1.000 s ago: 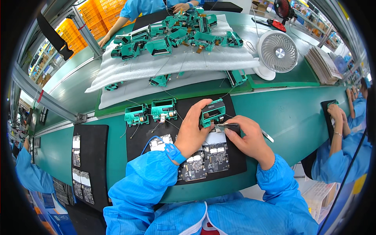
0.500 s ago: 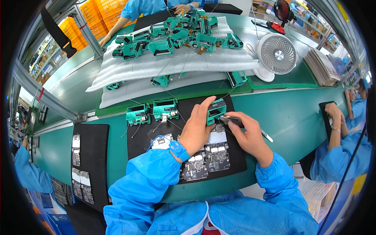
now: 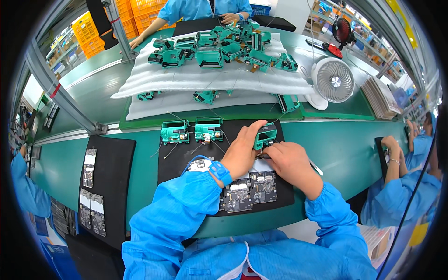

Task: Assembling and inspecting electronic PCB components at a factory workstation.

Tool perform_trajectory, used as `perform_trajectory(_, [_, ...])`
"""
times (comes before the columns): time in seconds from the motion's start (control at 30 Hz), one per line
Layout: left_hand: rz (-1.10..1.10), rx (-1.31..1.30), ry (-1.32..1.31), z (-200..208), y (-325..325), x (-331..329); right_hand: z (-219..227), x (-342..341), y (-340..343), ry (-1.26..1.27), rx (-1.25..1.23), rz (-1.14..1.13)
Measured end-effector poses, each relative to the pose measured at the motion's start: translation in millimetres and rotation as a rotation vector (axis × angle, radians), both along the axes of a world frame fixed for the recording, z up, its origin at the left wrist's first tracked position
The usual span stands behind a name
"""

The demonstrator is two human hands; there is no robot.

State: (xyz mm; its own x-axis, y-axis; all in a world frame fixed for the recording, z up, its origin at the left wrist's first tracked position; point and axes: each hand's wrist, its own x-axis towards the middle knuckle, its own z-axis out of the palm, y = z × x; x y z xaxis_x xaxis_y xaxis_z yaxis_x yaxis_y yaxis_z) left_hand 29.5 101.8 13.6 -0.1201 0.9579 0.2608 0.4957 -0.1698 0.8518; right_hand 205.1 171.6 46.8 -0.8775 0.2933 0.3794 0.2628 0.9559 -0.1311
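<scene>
My left hand (image 3: 241,151), with a blue wrist strap, grips a green plastic housing (image 3: 265,135) from its left side, over the black mat (image 3: 175,158). My right hand (image 3: 295,163) is closed at the housing's lower right edge, its fingers bent inward. They largely hide what they hold, of which only something dark shows by the fingertips. Two similar housings (image 3: 175,132) with thin wires stand to the left on the mat. Below my hands lie several circuit boards (image 3: 263,187), partly covered by my left arm.
Beyond, green housings (image 3: 210,58) are heaped on white foam sheets (image 3: 154,81). A white fan (image 3: 335,81) stands at the right back. A slim silver tool (image 3: 316,168) lies beside my right hand. More boards (image 3: 92,212) rest on another black mat (image 3: 116,163). Co-workers sit across and at both sides.
My right hand has turned, and its fingers have curled further over the housing's lower edge; the dark tool seen in it earlier is now mostly hidden. The whole view has shifted slightly.
</scene>
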Motion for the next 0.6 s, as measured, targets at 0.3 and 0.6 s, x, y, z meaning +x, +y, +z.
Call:
perform_trajectory(0.3, [-0.030, 0.036, -0.041, 0.8, -1.5, -0.5, 7.6, -10.2, -3.0, -0.141, 0.098, 0.017])
perform_trajectory(0.6, [-0.044, -0.028, -0.062, 3.8, -2.1, -3.0, 6.8, -7.6, 2.4, -0.112, 0.017, -0.008])
